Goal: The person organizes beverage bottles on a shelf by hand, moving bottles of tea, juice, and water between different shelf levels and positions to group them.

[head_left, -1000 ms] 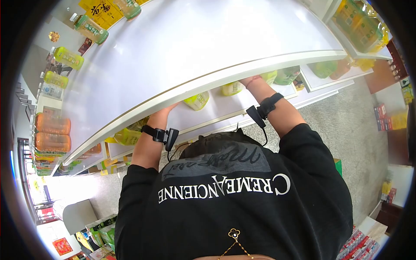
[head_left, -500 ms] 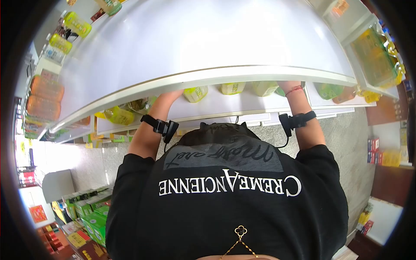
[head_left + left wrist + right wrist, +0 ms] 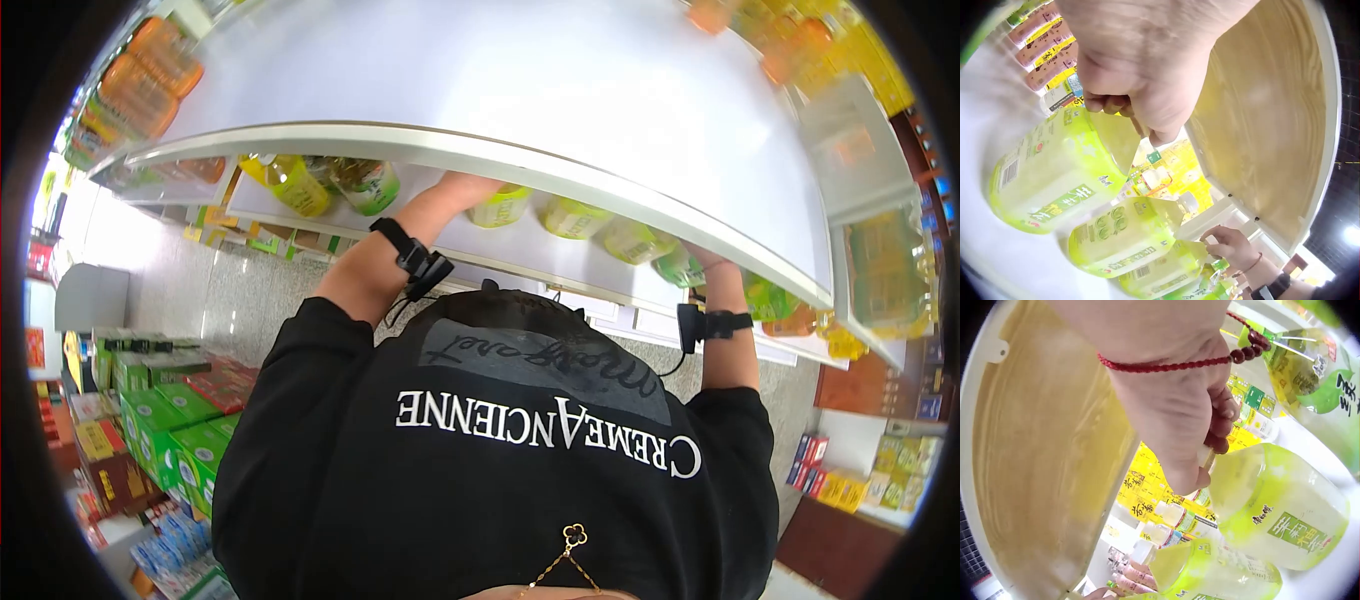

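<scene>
Under the shelf board in the head view, my left hand (image 3: 468, 188) is beside a yellow-green bottle (image 3: 500, 208). The left wrist view has that hand (image 3: 1141, 81) curled round the neck of the large bottle (image 3: 1054, 175), its cap hidden. Two similar bottles (image 3: 1125, 236) stand beyond it, and my right hand (image 3: 1230, 247) is at the top of the farther one. Seen from the right wrist, my right hand (image 3: 1175, 425) pinches the top of a yellow-green bottle (image 3: 1282, 509). Another bottle (image 3: 1219, 569) stands beside it.
A white shelf board (image 3: 500, 150) hangs over both hands. A green-labelled bottle (image 3: 1322, 381) stands next to the right hand's bottle. Darker bottles (image 3: 365, 185) are left of the left hand in the head view. Green boxes (image 3: 165, 430) lie lower left. A wooden panel (image 3: 1041, 450) borders the shelf.
The head view has turned and the shelf edge slants down to the right. My left hand has come up against the leftmost yellow-green bottle; my right hand has moved right along the row.
</scene>
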`<state>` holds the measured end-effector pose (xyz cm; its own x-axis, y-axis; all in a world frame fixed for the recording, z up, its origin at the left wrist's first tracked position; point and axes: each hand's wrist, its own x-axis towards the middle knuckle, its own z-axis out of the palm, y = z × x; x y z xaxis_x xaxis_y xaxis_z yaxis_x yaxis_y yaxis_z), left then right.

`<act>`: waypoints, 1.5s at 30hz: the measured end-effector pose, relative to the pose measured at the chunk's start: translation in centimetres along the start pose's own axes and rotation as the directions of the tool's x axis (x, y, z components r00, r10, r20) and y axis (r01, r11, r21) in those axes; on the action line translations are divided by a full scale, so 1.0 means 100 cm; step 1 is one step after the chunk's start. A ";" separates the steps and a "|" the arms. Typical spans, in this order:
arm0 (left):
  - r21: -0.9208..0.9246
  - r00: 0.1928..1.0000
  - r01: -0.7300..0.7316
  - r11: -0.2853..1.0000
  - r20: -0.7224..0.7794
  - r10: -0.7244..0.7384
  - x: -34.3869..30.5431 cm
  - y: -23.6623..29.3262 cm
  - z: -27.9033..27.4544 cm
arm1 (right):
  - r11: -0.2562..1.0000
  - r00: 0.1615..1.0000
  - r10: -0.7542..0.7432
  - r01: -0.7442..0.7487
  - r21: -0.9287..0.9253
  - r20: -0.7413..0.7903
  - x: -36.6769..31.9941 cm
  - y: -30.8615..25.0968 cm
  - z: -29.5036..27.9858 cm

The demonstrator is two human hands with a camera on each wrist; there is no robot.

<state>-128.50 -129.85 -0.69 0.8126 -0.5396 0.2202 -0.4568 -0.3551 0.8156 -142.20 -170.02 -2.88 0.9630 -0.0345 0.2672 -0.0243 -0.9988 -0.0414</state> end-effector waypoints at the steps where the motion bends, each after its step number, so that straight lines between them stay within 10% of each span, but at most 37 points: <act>1: -0.018 1.000 -0.005 1.000 0.003 0.005 0.000 0.002 0.001 | 0.996 0.997 0.068 -0.071 0.062 0.042 -0.002 -0.004 -0.010; 12: -0.154 0.989 0.115 0.981 0.110 -0.099 -0.001 0.030 -0.002 | 1.000 0.998 0.010 -0.010 0.006 0.064 -0.003 0.018 -0.007; 16: 0.066 0.974 0.049 0.997 0.220 -0.062 -0.011 0.064 -0.032 | 0.997 0.988 0.047 -0.055 0.046 0.149 0.001 0.006 -0.009; 18: 0.048 0.964 0.104 0.993 0.241 -0.113 -0.012 0.066 -0.037 | 0.638 0.979 0.185 -0.049 0.768 -0.091 0.000 0.043 0.026; 19: 0.043 0.966 0.112 0.993 0.228 -0.119 -0.011 0.057 -0.034 | 0.667 0.976 0.201 -0.070 0.742 -0.089 -0.004 0.069 0.046; 22: -0.122 0.980 -0.020 0.992 0.194 0.044 -0.017 0.022 -0.020 | 0.898 0.920 0.071 0.109 0.426 -0.386 0.011 0.007 0.015; 25: -0.002 0.982 -0.140 0.990 0.131 0.139 -0.030 -0.001 -0.038 | 0.991 0.956 -0.133 0.121 -0.060 -0.263 0.015 -0.083 0.007; 31: 0.203 0.983 0.015 0.979 -0.184 0.023 -0.101 -0.052 -0.157 | 0.713 0.981 -0.191 0.153 0.684 -0.020 0.056 -0.276 -0.008; 38: 0.257 0.887 0.332 0.908 -0.411 -0.208 -0.152 -0.101 -0.302 | 0.849 0.929 -0.367 0.310 0.428 0.055 0.132 -0.428 -0.001; 45: 0.552 0.980 0.032 0.833 -0.183 0.083 -0.125 -0.120 -0.332 | 0.862 0.942 -0.334 0.290 0.415 0.034 0.170 -0.491 0.014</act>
<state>-121.17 -93.51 4.52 0.8241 -0.4187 0.3816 -0.5545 -0.7342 0.3917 -124.25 -121.47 2.38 0.9246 0.3018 0.2325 0.3698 -0.8575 -0.3576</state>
